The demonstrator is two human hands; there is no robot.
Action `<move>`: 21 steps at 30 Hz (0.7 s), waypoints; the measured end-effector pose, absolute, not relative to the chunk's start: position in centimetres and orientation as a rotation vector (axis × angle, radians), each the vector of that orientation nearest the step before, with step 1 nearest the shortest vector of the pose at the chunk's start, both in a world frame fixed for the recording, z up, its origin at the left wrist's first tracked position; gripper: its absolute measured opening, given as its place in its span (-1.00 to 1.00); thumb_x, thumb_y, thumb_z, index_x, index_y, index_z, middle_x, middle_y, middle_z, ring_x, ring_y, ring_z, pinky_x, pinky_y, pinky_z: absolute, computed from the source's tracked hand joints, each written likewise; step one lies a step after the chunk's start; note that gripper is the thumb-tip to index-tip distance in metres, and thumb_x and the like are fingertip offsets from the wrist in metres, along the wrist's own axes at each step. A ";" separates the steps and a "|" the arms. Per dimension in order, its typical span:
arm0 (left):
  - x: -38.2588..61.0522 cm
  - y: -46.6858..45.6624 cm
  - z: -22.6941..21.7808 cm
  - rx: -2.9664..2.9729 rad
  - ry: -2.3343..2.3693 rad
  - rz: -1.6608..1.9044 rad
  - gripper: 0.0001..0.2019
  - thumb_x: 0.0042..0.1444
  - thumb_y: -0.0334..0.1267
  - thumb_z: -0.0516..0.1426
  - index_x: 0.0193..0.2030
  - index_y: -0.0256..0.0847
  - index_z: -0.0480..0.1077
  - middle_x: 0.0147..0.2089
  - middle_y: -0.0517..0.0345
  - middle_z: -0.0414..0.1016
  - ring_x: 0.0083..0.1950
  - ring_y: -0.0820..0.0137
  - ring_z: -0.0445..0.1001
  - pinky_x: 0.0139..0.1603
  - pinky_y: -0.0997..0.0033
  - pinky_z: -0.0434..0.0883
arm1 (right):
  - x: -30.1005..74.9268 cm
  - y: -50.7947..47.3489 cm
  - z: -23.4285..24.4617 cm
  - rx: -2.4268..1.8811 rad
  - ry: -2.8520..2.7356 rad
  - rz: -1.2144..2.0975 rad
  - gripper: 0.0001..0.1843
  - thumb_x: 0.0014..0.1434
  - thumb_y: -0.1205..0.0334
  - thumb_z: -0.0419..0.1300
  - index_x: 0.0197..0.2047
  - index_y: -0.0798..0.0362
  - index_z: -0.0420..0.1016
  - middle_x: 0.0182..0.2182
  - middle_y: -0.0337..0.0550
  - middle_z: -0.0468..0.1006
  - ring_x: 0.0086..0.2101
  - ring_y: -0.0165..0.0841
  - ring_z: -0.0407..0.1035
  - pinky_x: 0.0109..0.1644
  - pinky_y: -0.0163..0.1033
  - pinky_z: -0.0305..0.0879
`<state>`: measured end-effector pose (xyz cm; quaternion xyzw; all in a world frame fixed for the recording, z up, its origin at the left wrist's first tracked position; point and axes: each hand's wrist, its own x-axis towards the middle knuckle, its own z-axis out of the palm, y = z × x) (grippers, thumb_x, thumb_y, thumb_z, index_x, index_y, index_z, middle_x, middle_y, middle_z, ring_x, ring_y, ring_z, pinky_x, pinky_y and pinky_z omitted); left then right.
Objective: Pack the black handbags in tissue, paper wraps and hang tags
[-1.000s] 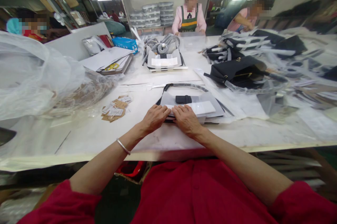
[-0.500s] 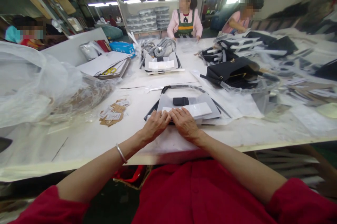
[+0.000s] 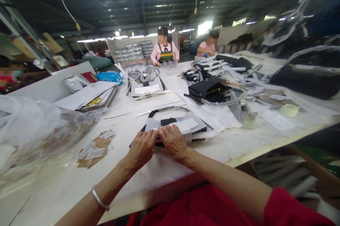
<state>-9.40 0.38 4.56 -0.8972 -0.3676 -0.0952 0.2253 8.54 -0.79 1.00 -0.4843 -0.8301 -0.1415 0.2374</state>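
Note:
Both my hands rest side by side on the near edge of a flat grey bag piece [image 3: 183, 124] with a black strap [image 3: 170, 109] looping behind it and a small black tab [image 3: 168, 121] on top. My left hand [image 3: 141, 148] lies palm down with fingers curled onto the piece's near left edge. My right hand [image 3: 174, 142] lies palm down beside it, fingers pressed on the same edge. A white paper slip [image 3: 187, 125] lies on the piece just beyond my right fingers.
Brown and white tags [image 3: 92, 148] lie left of my hands. Clear plastic bags [image 3: 32, 130] fill the left. A black handbag [image 3: 209, 90], card stacks [image 3: 90, 98] and another grey piece [image 3: 146, 90] lie farther on the white table [image 3: 58, 183]. Two people work at the far end.
The camera has tilted up and turned, showing more ceiling and the table's right side. My hands stay together on the grey piece's near edge.

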 end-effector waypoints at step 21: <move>-9.2 0.7 2.2 -2.256 -0.677 -0.725 -0.75 0.28 -0.49 -0.04 -0.01 -0.29 0.38 -0.11 -0.01 0.57 -0.14 0.24 0.53 -0.08 0.25 0.41 | 9.7 -0.2 1.2 -1.113 -2.317 -0.235 -0.82 0.31 0.31 0.03 -0.05 0.13 0.37 -0.21 -0.02 0.53 -0.16 -0.22 0.36 -0.04 -0.08 0.23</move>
